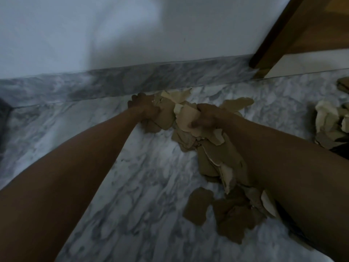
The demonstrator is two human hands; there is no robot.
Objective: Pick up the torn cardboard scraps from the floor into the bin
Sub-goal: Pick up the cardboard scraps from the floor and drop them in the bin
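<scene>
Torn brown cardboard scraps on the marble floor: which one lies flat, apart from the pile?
The rounded brown scrap nearest the camera, lying alone left of the right forearm.

Both hands [175, 115] around cardboard scraps [186, 118]

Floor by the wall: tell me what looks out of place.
Torn cardboard scraps litter the marble floor, trailing from the skirting toward the camera. A second heap lies at the right edge. Both hands, left and right, grip scraps. No bin shows.
</scene>
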